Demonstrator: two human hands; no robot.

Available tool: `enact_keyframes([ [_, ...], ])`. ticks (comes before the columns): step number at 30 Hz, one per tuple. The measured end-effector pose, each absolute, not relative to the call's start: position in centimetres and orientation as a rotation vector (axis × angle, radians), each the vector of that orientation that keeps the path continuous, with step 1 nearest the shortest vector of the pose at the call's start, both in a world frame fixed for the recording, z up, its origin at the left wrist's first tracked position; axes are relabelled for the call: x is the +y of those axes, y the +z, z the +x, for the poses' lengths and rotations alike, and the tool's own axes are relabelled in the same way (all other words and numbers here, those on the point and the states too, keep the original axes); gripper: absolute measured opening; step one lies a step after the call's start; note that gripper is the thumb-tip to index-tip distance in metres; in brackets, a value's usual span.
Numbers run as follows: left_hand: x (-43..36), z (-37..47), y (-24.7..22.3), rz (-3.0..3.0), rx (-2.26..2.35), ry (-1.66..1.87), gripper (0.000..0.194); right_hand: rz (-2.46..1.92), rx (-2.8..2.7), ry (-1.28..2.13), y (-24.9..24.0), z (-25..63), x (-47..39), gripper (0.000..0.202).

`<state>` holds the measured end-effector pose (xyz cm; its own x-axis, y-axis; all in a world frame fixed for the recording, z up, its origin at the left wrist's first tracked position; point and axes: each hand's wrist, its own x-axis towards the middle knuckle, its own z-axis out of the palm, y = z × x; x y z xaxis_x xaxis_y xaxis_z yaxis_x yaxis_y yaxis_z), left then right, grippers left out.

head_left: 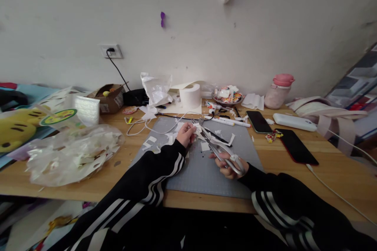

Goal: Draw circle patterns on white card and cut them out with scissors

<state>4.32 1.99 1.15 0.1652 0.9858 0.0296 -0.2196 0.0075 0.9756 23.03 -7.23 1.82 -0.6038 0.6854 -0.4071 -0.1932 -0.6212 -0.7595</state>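
My left hand point(185, 135) is closed in a pinch on a small white paper piece point(198, 127) with dark markings. Wrapped round the handles of grey scissors point(217, 150) is my right hand point(227, 167). The scissors point up and left, their blades close to the paper piece; whether they touch it I cannot tell. Both hands are over a grey cutting mat point(200, 182). White paper scraps point(205, 146) lie on the mat around them, and a black pen-like stick point(219, 137) rests just beyond the scissors.
Left stand a crumpled plastic bag point(73, 157), a yellow plush toy point(17, 129) and a cardboard box point(107, 102). A paper roll point(190, 96), markers point(228, 120) and a filled bowl point(227, 96) are behind. Right are two phones point(259, 121), a white power bank point(294, 122) and a pink bottle point(279, 92).
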Motion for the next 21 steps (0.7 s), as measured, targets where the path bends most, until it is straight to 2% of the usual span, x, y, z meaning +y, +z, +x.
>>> enact_keyframes([
  [21, 2.39, 4.51, 0.82, 1.063, 1.041, 1.159, 0.018, -1.025, -1.016, 2.092, 1.77, 22.72, -7.87, 0.044],
])
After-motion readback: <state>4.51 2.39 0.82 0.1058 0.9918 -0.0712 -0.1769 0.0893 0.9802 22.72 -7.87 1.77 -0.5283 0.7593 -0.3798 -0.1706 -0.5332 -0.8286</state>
